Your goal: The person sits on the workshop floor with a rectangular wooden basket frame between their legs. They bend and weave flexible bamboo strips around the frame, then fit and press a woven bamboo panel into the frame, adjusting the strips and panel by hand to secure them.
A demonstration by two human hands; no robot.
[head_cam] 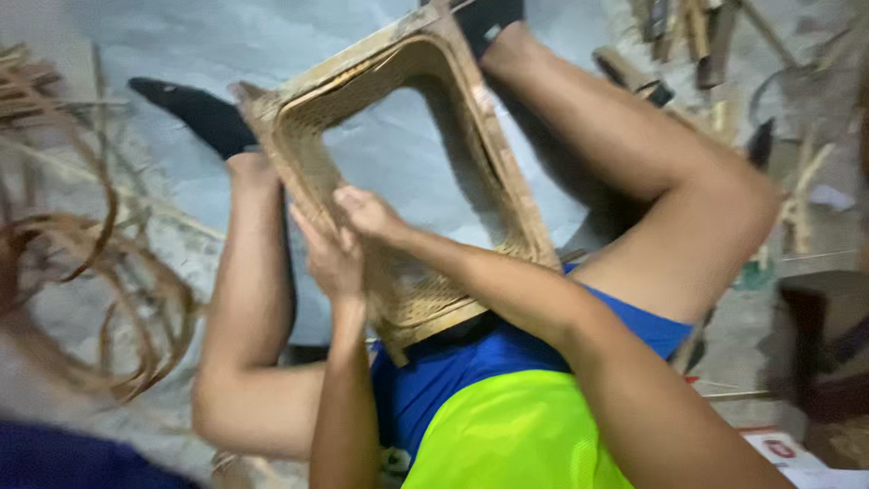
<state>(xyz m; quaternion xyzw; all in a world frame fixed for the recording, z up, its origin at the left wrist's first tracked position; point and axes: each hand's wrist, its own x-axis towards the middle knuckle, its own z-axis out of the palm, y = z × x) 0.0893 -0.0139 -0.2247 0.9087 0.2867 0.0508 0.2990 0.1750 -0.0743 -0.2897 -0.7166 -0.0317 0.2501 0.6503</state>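
You sit on the floor with both knees bent up and a rectangular woven rattan frame propped between your legs, filling the upper middle of the frame. Its far corner reaches the top edge of the picture near your right foot, and its near corner rests low against your blue shorts at the centre. The frame is tilted, an open rectangle with woven walls and a paler wooden rim, and the grey floor shows through its opening.

Your left hand sits on the frame's left wall just left of centre, fingers curled and closed around the woven edge. Your right hand lies just above it, touching the same wall, fingers bent over the rim and pressing on the weave; the picture is blurred, so you cannot tell whether they pinch a strand. The two hands are touching or almost touching.

Your feet wear black socks: the left one points to the upper left, the right one at the top edge. A bright yellow-green shirt fills the lower middle.

Loose coils of rattan strips lie at the left of the frame, and a heap of wooden offcuts sits in the upper right. A dark block stands at the right edge
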